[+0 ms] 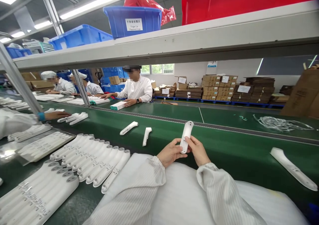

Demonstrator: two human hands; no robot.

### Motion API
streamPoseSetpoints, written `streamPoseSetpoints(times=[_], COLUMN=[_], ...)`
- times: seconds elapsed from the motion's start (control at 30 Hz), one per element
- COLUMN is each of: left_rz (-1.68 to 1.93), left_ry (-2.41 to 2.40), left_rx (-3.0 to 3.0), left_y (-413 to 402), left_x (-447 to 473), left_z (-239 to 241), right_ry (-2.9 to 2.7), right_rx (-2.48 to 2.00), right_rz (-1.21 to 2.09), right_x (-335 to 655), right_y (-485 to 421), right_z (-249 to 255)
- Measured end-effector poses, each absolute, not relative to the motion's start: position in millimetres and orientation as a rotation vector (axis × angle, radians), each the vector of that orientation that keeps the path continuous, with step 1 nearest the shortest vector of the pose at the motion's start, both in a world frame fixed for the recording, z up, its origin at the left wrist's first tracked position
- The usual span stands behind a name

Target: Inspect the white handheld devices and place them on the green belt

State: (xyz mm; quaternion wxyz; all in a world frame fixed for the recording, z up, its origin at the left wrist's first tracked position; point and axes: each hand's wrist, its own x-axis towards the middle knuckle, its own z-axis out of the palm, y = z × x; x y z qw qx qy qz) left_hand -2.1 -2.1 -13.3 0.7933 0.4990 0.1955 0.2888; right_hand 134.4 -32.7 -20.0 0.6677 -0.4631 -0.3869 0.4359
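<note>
Both of my hands hold one white plastic handle-shaped housing (pixel 186 132), raised over the near edge of the green belt. Its grey, rounded end points up and away from me. My left hand (pixel 170 152) grips the lower left side with the fingers curled behind it. From the right, my right hand (pixel 198 149) closes on it, the thumb pressed to its face near a small slot. Further left on the belt lie two loose white housings (pixel 129 128). Another white housing (pixel 294 168) rests at the far right.
Rows of white housings (pixel 99 158) fill the near left. A co-worker's hand (pixel 57 114) reaches over parts at the left. Overhead runs a shelf (pixel 199 45) with a blue bin (pixel 134 22) and a red bin (pixel 236 6). Coiled cord (pixel 279 122) lies back right.
</note>
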Motion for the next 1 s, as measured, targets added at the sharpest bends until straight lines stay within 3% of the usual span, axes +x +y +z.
streamPoseSetpoints(times=[0.33,0.57,0.8,0.9,1.0], left_rz=[0.529,0.594,0.841,1.087,0.946], left_ry=[0.234,0.315,0.721,1.19,1.656], left_rx=[1.07,1.198,1.724,2.005,2.051], left_y=[-8,-7,2,15,34], left_x=[-12,-5,4,-12,-34], left_z=[-1,-7,-16,-14,-15], right_ry=[-0.854,-0.773,-0.53,-0.488,-0.529], right_rx=[-0.796,-0.819,-0.857,-0.817,-0.737], right_rz=[1.289,1.212,1.211,1.334,1.408], right_x=[140,135,138,142,143], right_y=[-48,-42,-36,-41,-46], right_z=[-7,-14,-15,-9,-4])
